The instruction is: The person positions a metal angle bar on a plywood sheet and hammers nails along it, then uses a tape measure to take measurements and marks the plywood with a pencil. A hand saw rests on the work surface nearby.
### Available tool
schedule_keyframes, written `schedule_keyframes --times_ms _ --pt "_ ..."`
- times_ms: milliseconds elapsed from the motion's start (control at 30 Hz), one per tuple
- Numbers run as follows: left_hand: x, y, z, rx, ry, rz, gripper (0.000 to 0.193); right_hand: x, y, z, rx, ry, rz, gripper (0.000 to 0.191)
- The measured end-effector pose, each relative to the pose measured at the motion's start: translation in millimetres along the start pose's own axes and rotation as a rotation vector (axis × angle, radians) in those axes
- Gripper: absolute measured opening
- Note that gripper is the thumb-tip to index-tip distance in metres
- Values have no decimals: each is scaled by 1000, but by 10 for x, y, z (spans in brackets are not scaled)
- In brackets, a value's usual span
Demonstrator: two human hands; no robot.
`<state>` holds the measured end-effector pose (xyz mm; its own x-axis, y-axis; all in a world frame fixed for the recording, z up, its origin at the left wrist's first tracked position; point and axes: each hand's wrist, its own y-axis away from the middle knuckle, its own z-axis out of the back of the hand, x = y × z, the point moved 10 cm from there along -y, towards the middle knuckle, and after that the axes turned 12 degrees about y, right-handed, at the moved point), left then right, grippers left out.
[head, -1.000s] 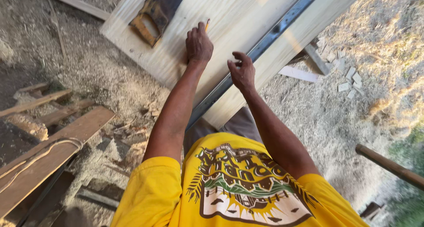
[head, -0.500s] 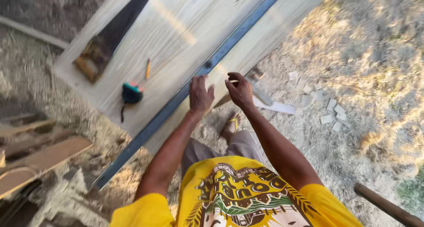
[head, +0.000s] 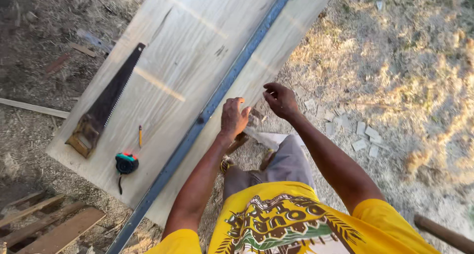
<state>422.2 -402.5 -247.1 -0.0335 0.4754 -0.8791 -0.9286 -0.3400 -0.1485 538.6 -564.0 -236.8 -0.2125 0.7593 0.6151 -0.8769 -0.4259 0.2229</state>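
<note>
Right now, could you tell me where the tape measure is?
The tape measure lies on the wooden board, lower left in the head view, just below the pencil and right of the handsaw.

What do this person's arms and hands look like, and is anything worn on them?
Both arms are bare from the short yellow sleeves of a T-shirt with a printed picture on the chest. The left hand and right hand are bare too: no gloves, and no watch, ring or bracelet that I can make out. The forearms look lean.
</note>
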Motion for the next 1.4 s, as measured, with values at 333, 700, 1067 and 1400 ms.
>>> schedule_keyframes --times_ms 333,700,1067,1400 --pt "107 -2031 -1133 -187 -62 -64 47 -543 -2896 513 -78 121 151 40" --pt "490 -3432 -1949 -210 -134 255 44 -948 -5386 1155 -274 437 366 75" --pt "364 -3725 -1845 -306 -74 267 43 -650 -5374 1278 186 473 202 37" --pt "90 -2294 -383 -683 -87 371 32 1219 -3351 1219 361 52 512 31"
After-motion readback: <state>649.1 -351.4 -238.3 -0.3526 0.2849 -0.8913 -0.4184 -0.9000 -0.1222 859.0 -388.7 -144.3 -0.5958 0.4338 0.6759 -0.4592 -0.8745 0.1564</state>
